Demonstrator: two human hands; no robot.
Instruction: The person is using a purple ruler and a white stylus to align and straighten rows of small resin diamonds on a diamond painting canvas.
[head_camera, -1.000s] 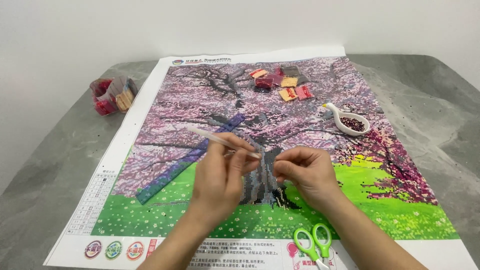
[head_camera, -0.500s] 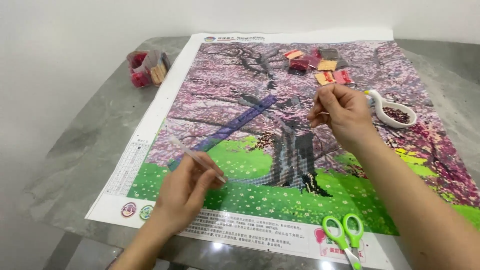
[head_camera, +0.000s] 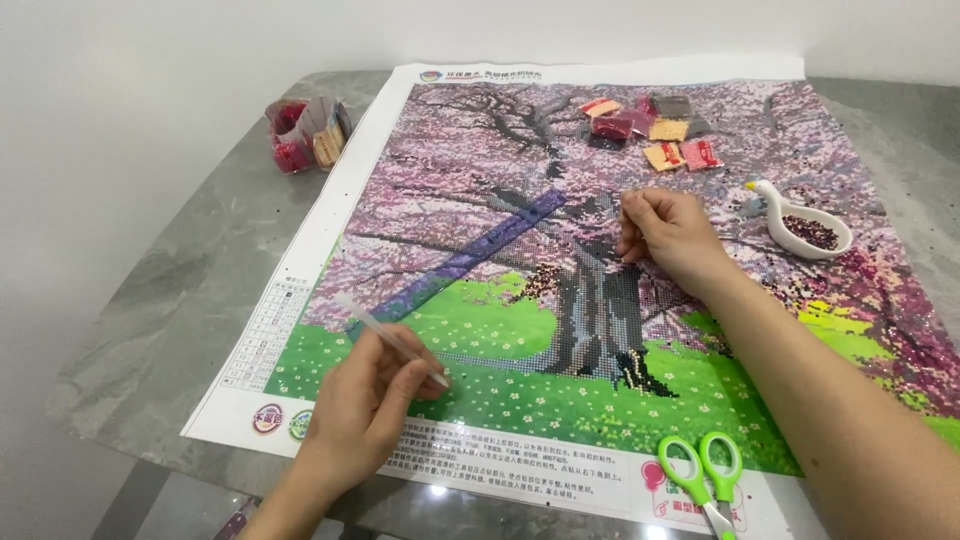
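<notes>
- We find the left hand (head_camera: 365, 400) pinching a slim clear plastic pen (head_camera: 392, 340) over the green lower edge of the blossom-tree bead canvas (head_camera: 480, 240) on the grey tabletop (head_camera: 190, 290).
- Right hand (head_camera: 668, 232): grip pressed together at the grey trunk, contents indiscernible.
- We judge bead placing underway; the next move calls for a steady pen tip.

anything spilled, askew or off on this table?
Only minor: tiny dark beads lie scattered on the grey table beyond the white tray, and a blue strip lies diagonally across the canvas. No damage visible.
</notes>
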